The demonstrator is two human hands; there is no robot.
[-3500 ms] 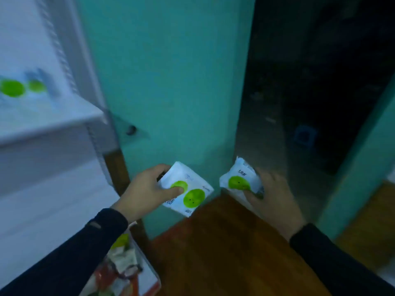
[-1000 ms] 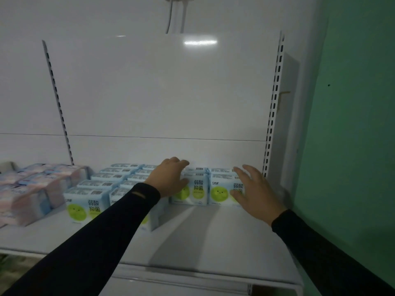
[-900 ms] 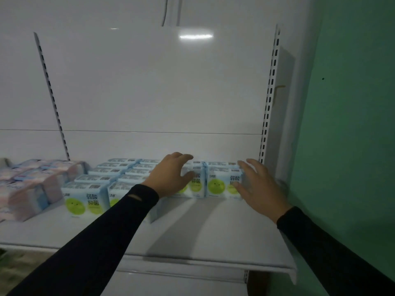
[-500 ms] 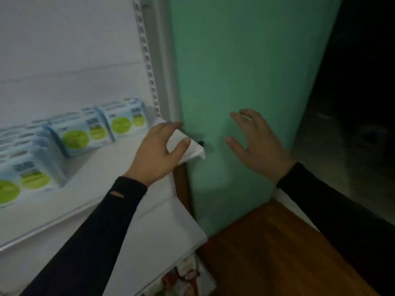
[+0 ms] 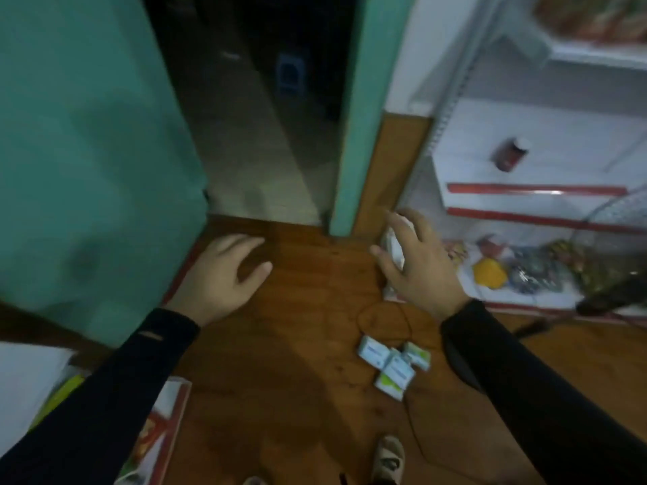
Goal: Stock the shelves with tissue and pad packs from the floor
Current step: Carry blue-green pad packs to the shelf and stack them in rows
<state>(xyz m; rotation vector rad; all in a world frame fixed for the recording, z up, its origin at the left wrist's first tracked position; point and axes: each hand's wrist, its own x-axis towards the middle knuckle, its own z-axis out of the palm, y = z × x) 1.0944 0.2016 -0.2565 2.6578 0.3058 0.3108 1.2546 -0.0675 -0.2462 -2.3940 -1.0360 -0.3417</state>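
Three small white-and-green packs (image 5: 394,365) lie in a loose cluster on the brown wooden floor (image 5: 287,344), below my right hand. My left hand (image 5: 224,271) hangs in the air over the floor with relaxed fingers and holds nothing. Fingers spread, my right hand (image 5: 415,262) is also empty, hovering well above the packs in front of a white thing at the shelf's foot. Dark sleeves cover both arms.
A teal wall (image 5: 87,134) fills the left, with a dark doorway (image 5: 266,99) ahead. A white shelf unit (image 5: 546,162) with red trim stands at right, holding a dark jar (image 5: 510,154) and mixed goods. A thin cable (image 5: 406,320) runs across the floor. My foot (image 5: 388,460) shows below.
My view swung from the stocked shelf on the left down to the floor and doorway. Both hands left the packs on the shelf and now hang empty over the floor.
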